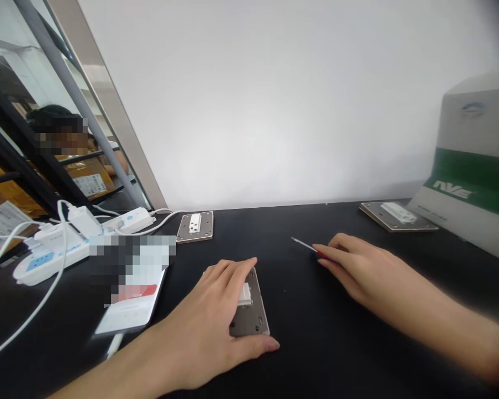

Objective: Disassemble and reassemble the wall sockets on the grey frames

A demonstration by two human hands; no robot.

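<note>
My left hand (210, 324) spans a grey wall socket plate (253, 321) lying on the black table, fingers at its far edge and thumb at its near edge. A white module sits in the middle of the plate, and the hand hides the left part. To the right, my right hand (353, 266) pinches a small screwdriver (305, 244) by its red handle. Its thin metal shaft points left and away from me, apart from the plate. A similar socket plate (195, 226) lies near the wall, and another socket plate (398, 215) lies at the far right.
On the left are a white power strip (45, 266) with plugs and loose cables, and a phone (128, 316) with a cable. A white and green bag (469, 183) stands at the right. Behind a framed opening, a person appears among cardboard boxes (89, 180).
</note>
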